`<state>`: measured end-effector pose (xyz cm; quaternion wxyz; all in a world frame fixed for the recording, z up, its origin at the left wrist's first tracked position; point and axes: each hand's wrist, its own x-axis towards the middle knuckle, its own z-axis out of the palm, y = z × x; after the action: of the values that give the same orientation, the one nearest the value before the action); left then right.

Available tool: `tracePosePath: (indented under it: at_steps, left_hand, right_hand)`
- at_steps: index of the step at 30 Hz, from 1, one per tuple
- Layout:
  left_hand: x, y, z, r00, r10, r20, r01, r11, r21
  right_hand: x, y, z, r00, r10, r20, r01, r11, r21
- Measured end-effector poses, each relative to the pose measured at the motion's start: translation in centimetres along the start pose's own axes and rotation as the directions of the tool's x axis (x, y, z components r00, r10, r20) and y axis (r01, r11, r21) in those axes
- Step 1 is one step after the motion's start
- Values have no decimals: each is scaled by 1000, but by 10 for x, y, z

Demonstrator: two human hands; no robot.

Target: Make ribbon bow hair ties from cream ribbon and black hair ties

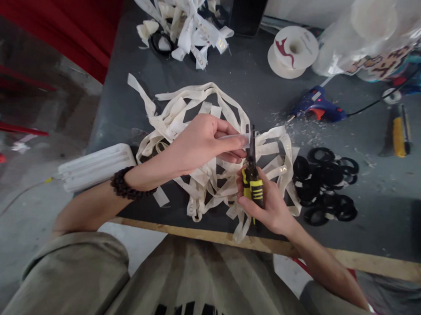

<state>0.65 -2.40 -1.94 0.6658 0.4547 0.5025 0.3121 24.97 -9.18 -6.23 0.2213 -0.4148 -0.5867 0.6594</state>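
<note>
Between the thumb and fingers of my left hand (213, 141) a short end of white ribbon (243, 139) is pinched. My right hand (267, 204) grips a pair of scissors (256, 192) with yellow and black handles. Their dark blades point away from me and are slightly parted, right beside the ribbon end at my left fingertips. Whether the blades touch the ribbon, I cannot tell. Beneath both hands lies a loose tangle of cream ribbon (205, 195), with some gold print on it.
Black hair ties (326, 184) lie in a cluster at right. Beyond them are a blue glue gun (319, 105), a ribbon spool (293, 49) and a yellow utility knife (399, 131). White ribbon bows (193, 27) are heaped at the back. A white power strip (97, 166) sits at left.
</note>
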Motion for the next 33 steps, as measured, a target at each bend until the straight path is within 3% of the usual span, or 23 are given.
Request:
tracePosePath:
  at_steps: [33]
  left_hand:
    - [-2, 2, 3, 999, -14, -30, 17, 995, 101]
  right_hand:
    - [-1, 1, -1, 1000, -15, 26, 13, 997, 74]
